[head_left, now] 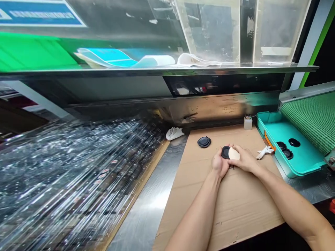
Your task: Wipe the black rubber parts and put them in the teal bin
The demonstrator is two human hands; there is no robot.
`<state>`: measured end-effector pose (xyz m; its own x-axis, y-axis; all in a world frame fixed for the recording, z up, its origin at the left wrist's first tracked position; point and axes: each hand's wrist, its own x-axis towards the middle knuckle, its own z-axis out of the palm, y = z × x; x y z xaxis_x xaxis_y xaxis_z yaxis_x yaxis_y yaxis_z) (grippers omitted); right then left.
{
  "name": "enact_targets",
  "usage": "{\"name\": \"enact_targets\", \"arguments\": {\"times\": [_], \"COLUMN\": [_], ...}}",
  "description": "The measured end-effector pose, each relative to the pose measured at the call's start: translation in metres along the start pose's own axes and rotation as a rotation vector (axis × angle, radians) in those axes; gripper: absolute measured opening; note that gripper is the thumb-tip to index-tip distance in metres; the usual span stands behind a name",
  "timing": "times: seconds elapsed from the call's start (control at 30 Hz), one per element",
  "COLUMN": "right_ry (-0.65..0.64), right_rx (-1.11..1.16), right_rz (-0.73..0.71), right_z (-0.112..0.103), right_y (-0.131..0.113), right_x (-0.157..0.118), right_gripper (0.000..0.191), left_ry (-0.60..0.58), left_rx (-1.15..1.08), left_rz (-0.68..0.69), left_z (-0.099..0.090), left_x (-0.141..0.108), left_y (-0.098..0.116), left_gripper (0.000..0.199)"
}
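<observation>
Left hand (217, 164) gripped disc (225, 152), right hand (244, 158) pinched pad (233, 154) against it; stack (204, 142) sat centre, three discs (288, 153) in right-side tray (306, 160).

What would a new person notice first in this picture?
Probably the bright turquoise tray at the right, with black round parts inside, beside the green conveyor belt. Then the glossy mass of clear plastic filling the left side. Between them, both hands hold a black disc above the cardboard.

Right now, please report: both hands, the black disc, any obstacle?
Left hand holding black disc. Right hand holding pale pad against it. Black stack ahead, touching neither hand.
</observation>
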<state>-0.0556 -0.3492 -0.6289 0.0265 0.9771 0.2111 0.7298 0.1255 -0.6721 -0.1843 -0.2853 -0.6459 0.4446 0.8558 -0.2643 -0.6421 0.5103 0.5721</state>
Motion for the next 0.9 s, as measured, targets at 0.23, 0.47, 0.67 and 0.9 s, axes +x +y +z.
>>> {"name": "enact_targets", "arguments": {"times": [0.23,0.47,0.67,0.9], "right_ry": [0.143,0.076,0.017,-0.002], "right_rx": [0.090,-0.015,-0.405,-0.507], "right_rz": [0.037,0.130,0.220,0.305], "right_z": [-0.005,-0.002,0.013,0.009], "right_y": [0.004,-0.004,-0.034,-0.031], "right_x": [0.013,0.007,0.001,0.008], "right_gripper": [0.025,0.029,0.041,0.043], "left_ry": [-0.060,-0.031,-0.012,0.016], "left_rx": [0.088,0.113,0.005,-0.031], "left_rz": [0.017,0.018,-0.048,-0.039], "left_z": [0.002,-0.002,0.002,0.004], "left_x": [-0.003,-0.002,-0.006,-0.006], "left_y": [-0.008,-0.009,-0.009,-0.011], "left_gripper": [0.042,0.042,0.049,0.045]}}
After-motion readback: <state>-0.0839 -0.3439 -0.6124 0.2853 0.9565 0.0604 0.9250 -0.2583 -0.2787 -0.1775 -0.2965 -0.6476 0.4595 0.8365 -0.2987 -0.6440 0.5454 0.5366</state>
